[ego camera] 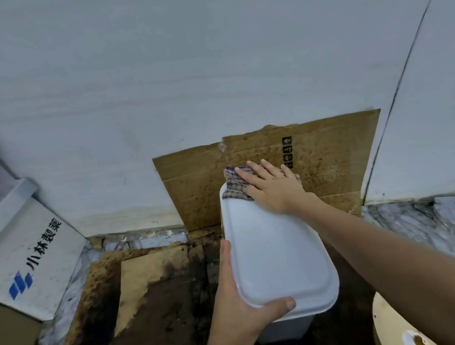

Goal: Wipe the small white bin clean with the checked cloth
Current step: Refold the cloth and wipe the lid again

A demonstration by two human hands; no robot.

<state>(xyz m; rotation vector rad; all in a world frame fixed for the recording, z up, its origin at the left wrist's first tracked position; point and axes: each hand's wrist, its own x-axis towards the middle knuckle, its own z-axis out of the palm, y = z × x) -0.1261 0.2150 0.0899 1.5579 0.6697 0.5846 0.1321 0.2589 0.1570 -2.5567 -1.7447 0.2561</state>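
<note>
Two bare hands are on a small white plastic bin with a smooth, rounded lid [274, 249]. Closest to us, the left hand [237, 310] grips the near corner of the bin, with its thumb curled over the lid's edge and its fingers down the left side. The bin stands on a dirty brown cardboard sheet on the floor [156, 308], which has dark wet stains on it. At the bottom right is the edge of a round pale wooden thing [391, 326]. On the left sits a white cardboard box with blue and black print [29, 260]. Farther away, the right hand [272, 188] lies flat with straight, spread fingers, pressing a checked cloth in brown and purple [233, 184] onto the far end of the lid. Behind the bin, a spotted brown cardboard piece [327, 161] leans on the pale grey wall [180, 64].
</note>
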